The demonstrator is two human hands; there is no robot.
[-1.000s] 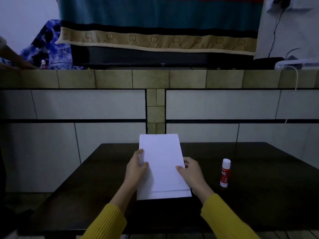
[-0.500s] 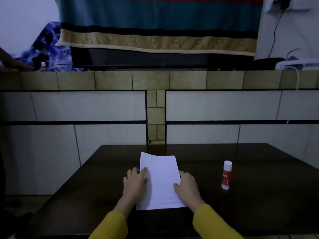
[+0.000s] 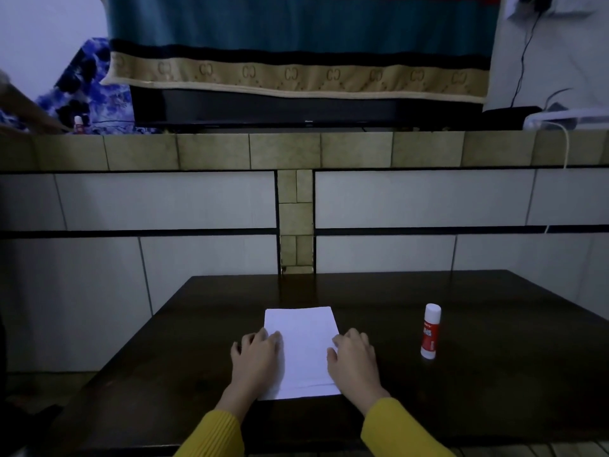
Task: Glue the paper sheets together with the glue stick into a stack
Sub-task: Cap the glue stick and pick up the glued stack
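White paper sheets (image 3: pixel 304 351) lie flat in a small stack on the dark wooden table (image 3: pixel 478 390), near its front middle. My left hand (image 3: pixel 255 359) rests palm down on the stack's left edge with fingers spread. My right hand (image 3: pixel 354 361) rests the same way on the right edge. Both hands hold nothing. A red glue stick with a white cap (image 3: pixel 430 331) stands upright on the table, a hand's width right of my right hand.
A tiled wall with a tan ledge (image 3: pixel 296 150) rises just behind the table. A dark screen (image 3: pixel 296 108) under a striped cloth stands on the ledge. Another person's hand (image 3: pixel 29 117) and a small bottle (image 3: pixel 78 123) are at the ledge's far left.
The sheets were held tilted up off the table a second ago; now they lie flat. Both hands went from gripping the edges to resting flat on them.
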